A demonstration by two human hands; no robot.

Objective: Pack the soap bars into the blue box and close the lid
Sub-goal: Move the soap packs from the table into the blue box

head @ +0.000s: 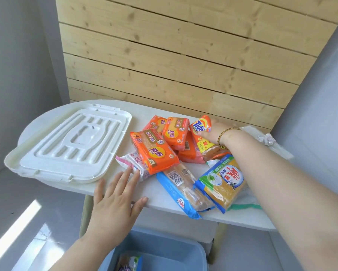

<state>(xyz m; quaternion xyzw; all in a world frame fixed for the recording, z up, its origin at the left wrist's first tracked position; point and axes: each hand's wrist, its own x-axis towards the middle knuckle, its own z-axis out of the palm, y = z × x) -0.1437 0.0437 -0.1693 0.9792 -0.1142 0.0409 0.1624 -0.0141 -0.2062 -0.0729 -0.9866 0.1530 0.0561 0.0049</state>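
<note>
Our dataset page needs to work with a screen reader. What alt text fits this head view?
A right hand closes on an orange soap pack among wrapped soap bars on a white table, while the left hand rests open at its edge. A white lid lies alongside; a blue box sits open below.

The white table (164,196) carries a white lid (70,141), lying flat, just beyond the left fingers (123,178). Those fingers rest on the front edge, their tips touching a pink-white packet (134,163). Past them lies a heap of orange soap bars (154,151). Two blue-wrapped bars (185,190) lie on the near side of the right fingers (205,133).
</note>
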